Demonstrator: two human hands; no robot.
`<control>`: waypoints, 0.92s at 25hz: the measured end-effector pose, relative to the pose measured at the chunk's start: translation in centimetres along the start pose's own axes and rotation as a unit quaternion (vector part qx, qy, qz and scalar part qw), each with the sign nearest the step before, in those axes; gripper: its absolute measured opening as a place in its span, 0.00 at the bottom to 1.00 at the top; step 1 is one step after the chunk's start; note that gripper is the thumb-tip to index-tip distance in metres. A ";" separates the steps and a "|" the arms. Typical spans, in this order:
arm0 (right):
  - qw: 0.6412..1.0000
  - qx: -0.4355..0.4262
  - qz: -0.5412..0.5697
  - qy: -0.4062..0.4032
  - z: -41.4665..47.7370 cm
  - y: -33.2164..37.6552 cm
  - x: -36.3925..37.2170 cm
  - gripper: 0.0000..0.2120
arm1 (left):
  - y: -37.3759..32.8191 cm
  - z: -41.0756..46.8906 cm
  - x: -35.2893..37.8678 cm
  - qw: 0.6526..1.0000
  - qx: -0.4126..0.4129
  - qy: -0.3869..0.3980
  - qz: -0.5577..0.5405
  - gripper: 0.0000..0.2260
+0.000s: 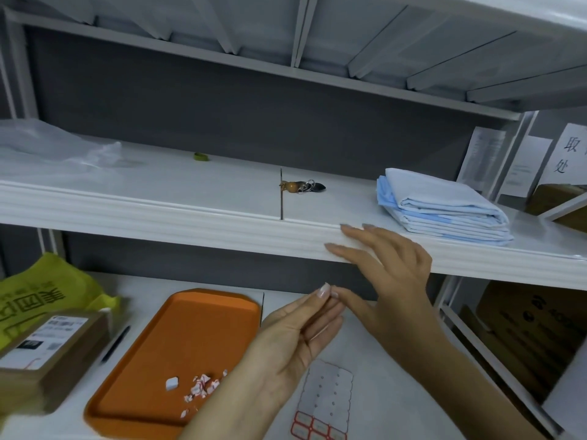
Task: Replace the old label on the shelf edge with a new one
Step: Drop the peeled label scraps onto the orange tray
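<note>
Spreads the right hand [390, 268] wide, fingertips at the shelf edge [190, 223]. Holds the left hand [292, 331] just below, thumb meeting the right thumb; cannot tell if pinching anything. Has the label sheet [327, 395] lying near, right of the orange tray [203, 300] with torn scraps [203, 384].

Two hands show: one left hand [295, 331] and one right hand [390, 274]. There is one flat orange plastic tray [203, 328]. In the tray lie one small white square scrap [171, 383] and one heap of torn red-and-white paper bits [203, 384], too small to count.

Left of the tray are one black pen [116, 343], one brown cardboard parcel [47, 369] and one yellow plastic bag [41, 287].

Right of the tray is one white sticker sheet [327, 389], and five red-edged stickers [319, 425] show on it.

Above the tray are one green ring [201, 157], one bunch of keys [301, 186] and one pile of folded blue cloth [441, 206].
</note>
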State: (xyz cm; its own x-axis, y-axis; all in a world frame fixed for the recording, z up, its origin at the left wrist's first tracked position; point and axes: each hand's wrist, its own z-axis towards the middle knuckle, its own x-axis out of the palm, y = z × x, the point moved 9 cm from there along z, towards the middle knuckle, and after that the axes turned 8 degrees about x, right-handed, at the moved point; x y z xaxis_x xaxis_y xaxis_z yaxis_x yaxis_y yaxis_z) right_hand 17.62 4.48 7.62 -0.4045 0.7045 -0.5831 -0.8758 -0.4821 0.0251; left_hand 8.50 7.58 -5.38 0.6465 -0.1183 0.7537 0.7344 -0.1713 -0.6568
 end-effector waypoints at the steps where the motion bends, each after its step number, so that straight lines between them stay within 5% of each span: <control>1: 0.999 -0.025 0.010 -0.022 -0.3 0.9 -0.1 0.20 | -0.2 -0.3 -0.6 1.000 -0.003 -0.010 -0.003 0.07; 5: 0.994 -0.073 0.082 0.008 -1.9 3.6 3.3 0.10 | -0.6 -1.1 -5.2 0.994 -0.026 -0.087 -0.052 0.06; 14: 0.923 0.070 0.161 0.343 -7.6 5.8 20.9 0.08 | -2.5 -1.1 -20.1 0.964 -0.028 -0.263 0.017 0.04; 23: 0.872 0.080 0.191 0.445 -9.2 9.0 28.9 0.05 | -1.5 -1.1 -28.2 0.927 -0.069 -0.349 0.114 0.10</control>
State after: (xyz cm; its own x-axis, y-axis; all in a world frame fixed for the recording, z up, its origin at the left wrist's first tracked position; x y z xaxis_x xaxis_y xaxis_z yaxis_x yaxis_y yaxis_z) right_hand 0.47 15.72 -16.45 -0.3724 -0.2073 -0.9046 -0.7766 -0.4641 0.4261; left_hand -11.08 10.06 -25.61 0.7932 0.4877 0.3646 0.5599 -0.3486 -0.7516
